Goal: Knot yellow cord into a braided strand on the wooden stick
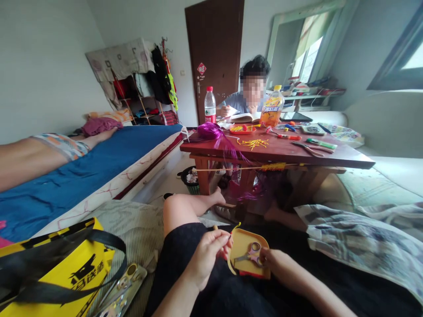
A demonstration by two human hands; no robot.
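My left hand (209, 255) is closed in a pinch on a thin stick with a yellow strip at its tip (235, 227), held over my lap. A yellow tray (245, 243) lies on my lap with small pink-handled scissors (250, 256) in it. My right hand (274, 260) rests at the tray's right edge, fingers curled at the scissors' handles; whether it grips them is unclear. A long stick wrapped with orange strips (272, 167) lies along the front edge of the red-brown low table (330, 155).
On the table lie purple tinsel (211, 131), yellow strips (254, 143), an orange drink bottle (271, 107), a water bottle (209, 105), pliers and cutters. A person sits behind it reading. Another person lies on the blue bed (82, 176). A yellow bag (56, 268) sits at my left.
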